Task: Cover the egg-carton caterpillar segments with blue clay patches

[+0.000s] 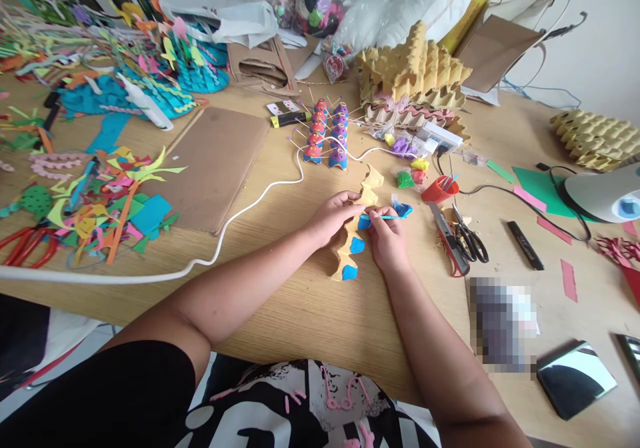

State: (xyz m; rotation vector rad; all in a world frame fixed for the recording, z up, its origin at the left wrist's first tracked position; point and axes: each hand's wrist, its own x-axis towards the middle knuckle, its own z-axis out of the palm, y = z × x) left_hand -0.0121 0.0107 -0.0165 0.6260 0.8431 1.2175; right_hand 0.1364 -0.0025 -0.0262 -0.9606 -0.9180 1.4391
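Observation:
A yellow egg carton strip stands on the table in front of me, with blue clay patches on the right side of several cups. My left hand grips the strip from its left side, near the middle. Between the fingers of my right hand is a thin light-blue stick, its tip at the upper blue patch. A lump of blue clay on clear wrapping lies just beyond the right fingers. Finished-looking strips, one red and blue, one purple and blue, stand farther back.
A white cable crosses the table on the left. Scissors, a box cutter and a red cup lie to the right. Paper scraps and cardboard cover the left. Egg trays are stacked behind.

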